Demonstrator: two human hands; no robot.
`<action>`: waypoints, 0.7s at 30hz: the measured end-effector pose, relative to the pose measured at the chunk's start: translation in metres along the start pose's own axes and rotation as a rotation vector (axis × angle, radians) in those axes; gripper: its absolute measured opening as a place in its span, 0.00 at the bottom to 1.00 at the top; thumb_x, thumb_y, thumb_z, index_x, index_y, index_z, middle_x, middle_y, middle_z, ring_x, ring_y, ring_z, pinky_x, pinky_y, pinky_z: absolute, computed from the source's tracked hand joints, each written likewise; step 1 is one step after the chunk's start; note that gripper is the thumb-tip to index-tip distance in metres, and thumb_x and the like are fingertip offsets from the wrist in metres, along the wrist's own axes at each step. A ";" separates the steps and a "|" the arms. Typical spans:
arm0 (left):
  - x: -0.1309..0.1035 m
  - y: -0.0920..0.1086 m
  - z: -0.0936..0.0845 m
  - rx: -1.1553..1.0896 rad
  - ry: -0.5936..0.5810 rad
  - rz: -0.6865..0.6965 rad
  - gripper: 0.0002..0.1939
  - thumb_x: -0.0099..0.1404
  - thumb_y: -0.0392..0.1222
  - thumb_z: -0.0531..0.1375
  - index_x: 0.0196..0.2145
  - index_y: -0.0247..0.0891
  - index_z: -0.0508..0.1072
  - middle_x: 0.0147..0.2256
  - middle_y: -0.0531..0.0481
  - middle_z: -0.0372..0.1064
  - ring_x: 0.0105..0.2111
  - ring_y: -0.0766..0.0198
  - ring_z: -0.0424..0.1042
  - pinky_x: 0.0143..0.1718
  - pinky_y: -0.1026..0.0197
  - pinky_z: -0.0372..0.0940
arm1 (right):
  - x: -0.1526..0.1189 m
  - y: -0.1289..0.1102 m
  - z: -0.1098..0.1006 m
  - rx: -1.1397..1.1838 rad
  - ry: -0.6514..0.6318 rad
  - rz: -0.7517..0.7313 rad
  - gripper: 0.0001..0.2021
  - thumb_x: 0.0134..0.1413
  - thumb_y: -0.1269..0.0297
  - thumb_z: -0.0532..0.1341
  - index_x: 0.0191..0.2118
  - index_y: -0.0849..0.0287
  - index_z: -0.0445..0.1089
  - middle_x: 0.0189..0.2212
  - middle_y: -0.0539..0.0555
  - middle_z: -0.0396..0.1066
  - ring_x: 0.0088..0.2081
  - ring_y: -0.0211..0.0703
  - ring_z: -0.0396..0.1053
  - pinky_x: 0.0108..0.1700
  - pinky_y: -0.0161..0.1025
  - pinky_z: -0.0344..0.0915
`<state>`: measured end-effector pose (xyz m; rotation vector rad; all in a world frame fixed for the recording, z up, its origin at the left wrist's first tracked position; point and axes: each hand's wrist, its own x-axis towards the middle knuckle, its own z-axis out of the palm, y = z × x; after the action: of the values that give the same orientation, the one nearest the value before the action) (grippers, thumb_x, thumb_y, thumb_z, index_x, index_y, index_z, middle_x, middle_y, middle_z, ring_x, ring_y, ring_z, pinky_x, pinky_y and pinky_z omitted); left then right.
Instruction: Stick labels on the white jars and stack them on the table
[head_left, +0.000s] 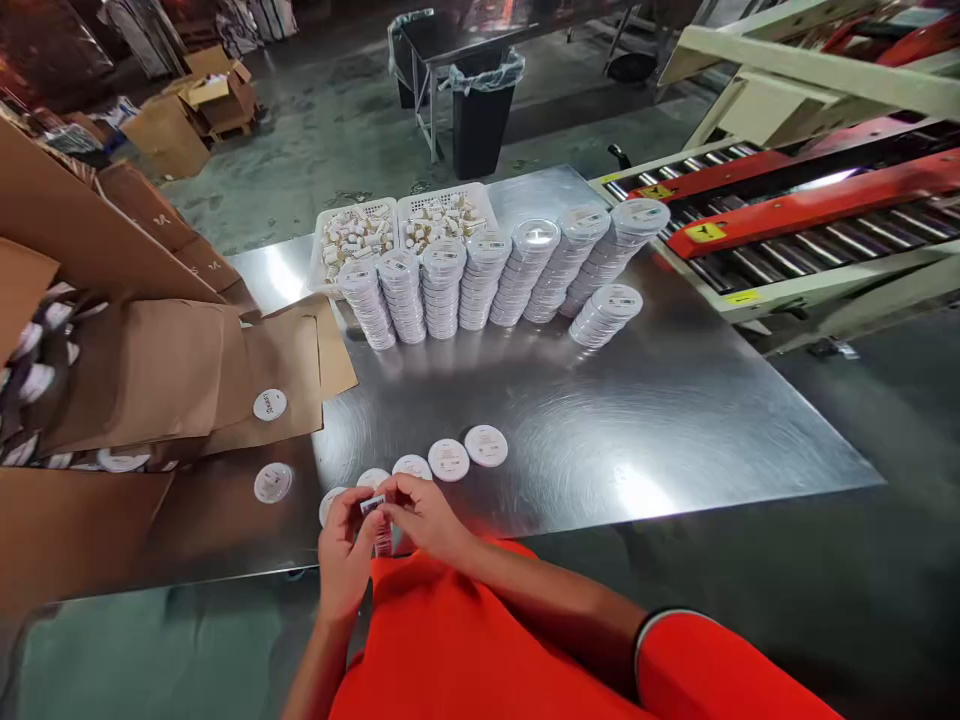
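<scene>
Label (372, 505), print illegible, between hands (346, 550) (426, 515)

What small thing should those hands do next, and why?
Probably press the small printed label onto a nearby round white disc: the left hand and right hand seem to pinch it, and the discs lie in a row beside them.

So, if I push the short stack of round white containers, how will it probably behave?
The short stack would probably slide, since the metal table looks smooth. Its pieces may shift apart: no band shows around them. Being low, it seems less likely to tip than the tall stacks.
</scene>
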<state>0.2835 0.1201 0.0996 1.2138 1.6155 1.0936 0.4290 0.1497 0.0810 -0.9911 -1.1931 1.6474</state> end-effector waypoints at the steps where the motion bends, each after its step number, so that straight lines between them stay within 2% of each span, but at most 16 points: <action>1: -0.001 0.000 0.000 -0.013 -0.012 -0.023 0.14 0.59 0.50 0.64 0.37 0.39 0.75 0.36 0.46 0.76 0.36 0.60 0.75 0.38 0.60 0.70 | -0.001 0.000 -0.001 -0.003 0.015 -0.006 0.08 0.54 0.58 0.63 0.34 0.57 0.70 0.27 0.47 0.64 0.31 0.37 0.61 0.35 0.36 0.59; 6: -0.002 0.003 0.002 0.031 -0.047 -0.024 0.14 0.61 0.53 0.61 0.30 0.39 0.73 0.29 0.50 0.72 0.31 0.63 0.71 0.34 0.62 0.68 | -0.007 0.005 -0.001 0.055 0.117 0.015 0.11 0.50 0.58 0.66 0.37 0.56 0.68 0.28 0.46 0.64 0.31 0.37 0.62 0.36 0.37 0.60; 11: -0.001 0.002 0.011 0.250 0.020 0.057 0.17 0.65 0.56 0.55 0.29 0.40 0.69 0.24 0.53 0.68 0.24 0.64 0.67 0.27 0.64 0.63 | -0.005 0.007 0.000 0.071 0.127 0.043 0.12 0.52 0.54 0.65 0.34 0.56 0.67 0.25 0.45 0.62 0.28 0.36 0.59 0.33 0.36 0.58; 16: 0.003 -0.004 0.024 0.398 0.044 0.144 0.17 0.66 0.53 0.52 0.26 0.41 0.67 0.20 0.56 0.65 0.20 0.66 0.63 0.23 0.65 0.57 | -0.004 0.010 -0.002 0.041 0.200 0.030 0.10 0.52 0.55 0.64 0.32 0.56 0.67 0.26 0.46 0.63 0.29 0.37 0.60 0.33 0.36 0.58; 19: 0.006 -0.015 0.032 0.476 0.013 0.182 0.20 0.67 0.53 0.53 0.21 0.41 0.65 0.16 0.57 0.62 0.18 0.68 0.61 0.22 0.65 0.54 | -0.003 0.017 -0.021 -0.038 0.289 -0.003 0.10 0.52 0.55 0.64 0.29 0.56 0.68 0.28 0.49 0.66 0.31 0.38 0.63 0.35 0.36 0.61; 21: 0.008 -0.026 0.041 0.501 -0.044 0.219 0.20 0.68 0.52 0.53 0.21 0.40 0.67 0.17 0.56 0.64 0.19 0.67 0.64 0.23 0.65 0.57 | -0.003 0.028 -0.051 -0.107 0.397 0.002 0.11 0.52 0.54 0.63 0.29 0.56 0.70 0.29 0.50 0.69 0.32 0.40 0.64 0.37 0.37 0.62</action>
<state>0.3135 0.1305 0.0621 1.7601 1.8155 0.8016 0.4726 0.1568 0.0421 -1.3148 -1.0153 1.3175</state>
